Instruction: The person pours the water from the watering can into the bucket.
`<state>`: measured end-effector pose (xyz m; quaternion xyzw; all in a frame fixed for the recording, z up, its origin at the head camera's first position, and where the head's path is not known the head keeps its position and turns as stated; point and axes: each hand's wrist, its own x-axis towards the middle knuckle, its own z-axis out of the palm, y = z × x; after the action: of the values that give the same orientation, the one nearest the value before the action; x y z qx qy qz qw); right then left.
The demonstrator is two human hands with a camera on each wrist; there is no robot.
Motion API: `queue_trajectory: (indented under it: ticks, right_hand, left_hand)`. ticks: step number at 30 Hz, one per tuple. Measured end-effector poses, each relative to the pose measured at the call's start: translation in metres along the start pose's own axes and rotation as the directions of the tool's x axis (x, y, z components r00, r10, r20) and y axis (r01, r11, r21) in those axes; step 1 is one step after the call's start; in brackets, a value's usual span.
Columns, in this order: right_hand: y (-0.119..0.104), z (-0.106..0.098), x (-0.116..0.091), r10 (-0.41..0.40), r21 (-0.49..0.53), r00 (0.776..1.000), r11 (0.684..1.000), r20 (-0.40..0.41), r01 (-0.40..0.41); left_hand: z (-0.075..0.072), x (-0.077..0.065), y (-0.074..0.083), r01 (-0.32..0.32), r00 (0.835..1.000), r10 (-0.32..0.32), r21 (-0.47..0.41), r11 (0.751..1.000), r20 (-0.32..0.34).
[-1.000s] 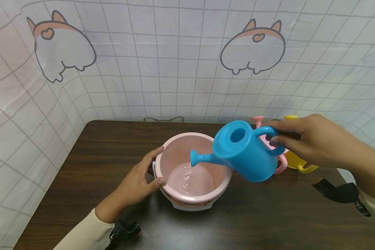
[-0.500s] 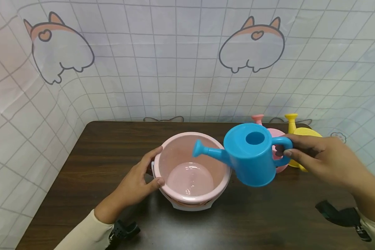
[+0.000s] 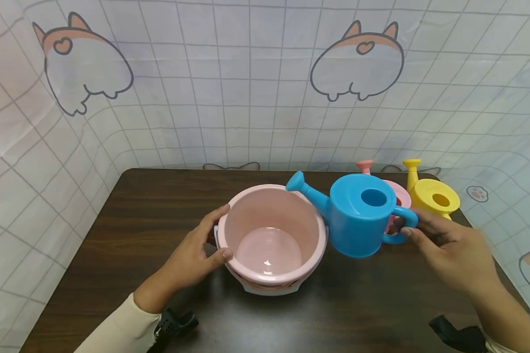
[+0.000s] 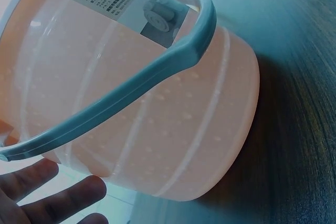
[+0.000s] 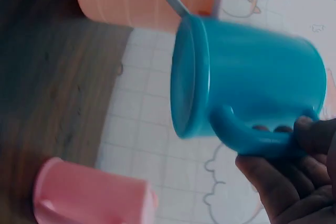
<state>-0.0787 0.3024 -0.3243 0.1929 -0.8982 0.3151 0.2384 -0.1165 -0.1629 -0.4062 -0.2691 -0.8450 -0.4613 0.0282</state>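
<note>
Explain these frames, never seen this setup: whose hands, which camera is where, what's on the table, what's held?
There is no machine here, just a person's two bare hands. The widest picture comes from a camera worn on the head, looking forward and down. The other two come from cameras worn on each wrist, showing that hand's work up close.

On the dark table stand a pink bucket, a pink watering can and a yellow watering can. The right hand holds a blue watering can by its handle; the left hand touches the bucket's rim.
</note>
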Motion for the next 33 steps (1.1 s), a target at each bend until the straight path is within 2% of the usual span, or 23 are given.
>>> queue_trajectory:
  ticks: [3, 6, 9, 13, 22, 33]
  right_hand:
    - [-0.002, 0.01, -0.005, 0.109, 0.007, 0.993, 0.994, -0.053, -0.109]
    - [-0.004, 0.02, -0.008, 0.205, -0.001, 0.973, 0.979, -0.108, -0.206]
    - [-0.007, 0.033, -0.01, 0.24, 0.006, 0.957, 0.97, -0.166, -0.242]
    - [-0.006, 0.051, -0.01, 0.244, 0.019, 0.946, 0.969, -0.213, -0.246]
    - [0.006, 0.08, -0.007, 0.351, 0.025, 0.921, 0.936, -0.165, -0.352]
    - [0.02, 0.106, 0.003, 0.424, 0.004, 0.893, 0.903, -0.153, -0.429]
  left_hand:
    - [-0.001, 0.0, 0.0, 0.004, 1.0, -0.004, -0.005, 1.0, 0.003]
    - [-0.001, 0.0, 0.0, 0.003, 1.0, -0.003, -0.012, 1.0, 0.001]
    - [0.0, 0.0, 0.0, 0.004, 1.0, -0.004, -0.02, 1.0, 0.001]
    - [0.0, 0.0, 0.0, 0.007, 1.0, -0.007, -0.024, 1.0, -0.001]
    - [0.002, 0.001, -0.001, 0.004, 1.0, -0.004, -0.007, 1.0, -0.003]
    - [0.001, 0.0, -0.001, -0.012, 1.0, 0.012, -0.012, 1.0, -0.006]
